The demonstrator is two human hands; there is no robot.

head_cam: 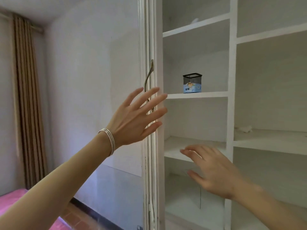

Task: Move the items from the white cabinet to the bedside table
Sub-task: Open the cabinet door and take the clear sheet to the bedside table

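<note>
The white cabinet (pixel 231 80) stands open with bare shelves. On its middle left shelf sits a black mesh pen holder (pixel 192 83) with a blue label, upright and alone. My left hand (pixel 136 115), with silver bangles on the wrist, is raised with fingers spread straight in front of the edge of the open cabinet door (pixel 150 47) and its metal handle (pixel 148 77). My right hand (pixel 212 170) hovers lower, fingers straight and relaxed, in front of the shelf below the pen holder. Neither hand holds anything.
A small white crumpled scrap (pixel 245 128) lies on the right-hand shelf, another white bit (pixel 195 20) on the top left shelf. A brown curtain (pixel 28 97) hangs at the far left. A pink bed cover (pixel 11 201) shows at the bottom left.
</note>
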